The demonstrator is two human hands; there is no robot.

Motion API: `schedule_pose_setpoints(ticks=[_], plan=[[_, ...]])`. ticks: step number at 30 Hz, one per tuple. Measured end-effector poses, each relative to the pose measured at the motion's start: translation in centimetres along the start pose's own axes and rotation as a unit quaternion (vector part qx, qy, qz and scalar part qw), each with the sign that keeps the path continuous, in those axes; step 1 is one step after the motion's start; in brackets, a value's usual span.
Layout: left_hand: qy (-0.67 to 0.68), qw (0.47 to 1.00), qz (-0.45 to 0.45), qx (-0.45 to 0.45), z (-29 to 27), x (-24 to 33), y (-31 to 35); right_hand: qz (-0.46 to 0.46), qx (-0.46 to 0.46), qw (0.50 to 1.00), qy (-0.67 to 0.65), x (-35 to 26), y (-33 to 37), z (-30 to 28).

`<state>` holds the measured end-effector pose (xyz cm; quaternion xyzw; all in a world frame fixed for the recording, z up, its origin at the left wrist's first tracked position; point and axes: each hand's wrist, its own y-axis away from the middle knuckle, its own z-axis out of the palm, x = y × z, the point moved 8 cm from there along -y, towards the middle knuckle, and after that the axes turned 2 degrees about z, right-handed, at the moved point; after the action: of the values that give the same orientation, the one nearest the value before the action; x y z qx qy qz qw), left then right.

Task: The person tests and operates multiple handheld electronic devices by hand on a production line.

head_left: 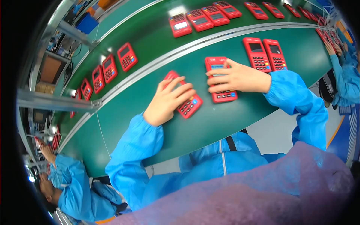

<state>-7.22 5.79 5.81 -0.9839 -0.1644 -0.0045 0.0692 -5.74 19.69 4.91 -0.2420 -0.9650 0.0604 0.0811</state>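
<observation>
Both my hands are over red handheld payment terminals on the green worktable. My left hand (166, 100) lies across a tilted terminal (189, 108), its fingers curled over the upper part and hiding the screen; its lower keys show. Slight blur softens this hand. To its right, my right hand (243, 77) grips a second terminal (224, 96) across its width, fingers over the middle and thumb side near the top. That terminal's lit screen is partly covered. Just beyond my right wrist lie two more red terminals (257, 54) side by side, keypads facing me.
Behind a metal rail (161, 60) runs a dark green strip (150, 39) bearing several red terminals (127, 56). A metal post (60, 101) juts in at left. Co-workers in blue sit at left (80, 187) and far right (347, 82), where cables bunch (330, 17).
</observation>
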Motion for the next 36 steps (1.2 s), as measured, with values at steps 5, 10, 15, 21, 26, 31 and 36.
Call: schedule_pose_setpoints(ticks=[5,10,15,21,26,31,36], plan=[[-0.106,0.993,-0.056,-0.008,1.6,0.9,1.4,0.114,-0.018,0.993,-0.026,-0.5,2.0,1.0],[0.249,0.906,-0.316,0.128,2.3,-0.5,5.3,0.329,0.082,0.897,-0.283,1.1,5.4,2.3],[0.286,0.896,-0.306,0.147,4.1,-0.1,3.6,0.319,0.112,0.894,-0.294,0.2,3.1,2.9],[0.248,0.898,-0.317,0.179,2.7,-0.2,3.7,0.314,0.132,0.89,-0.302,0.5,3.3,2.5],[0.057,0.965,-0.151,0.206,1.4,2.9,2.3,0.297,0.187,0.9,-0.257,0.5,6.1,1.2],[-0.034,0.973,-0.102,0.206,1.7,3.7,2.2,0.228,0.21,0.938,-0.157,-0.9,5.9,0.7],[-0.054,0.975,-0.093,0.196,2.2,4.1,2.2,0.215,0.192,0.945,-0.155,-1.4,5.8,1.0]])
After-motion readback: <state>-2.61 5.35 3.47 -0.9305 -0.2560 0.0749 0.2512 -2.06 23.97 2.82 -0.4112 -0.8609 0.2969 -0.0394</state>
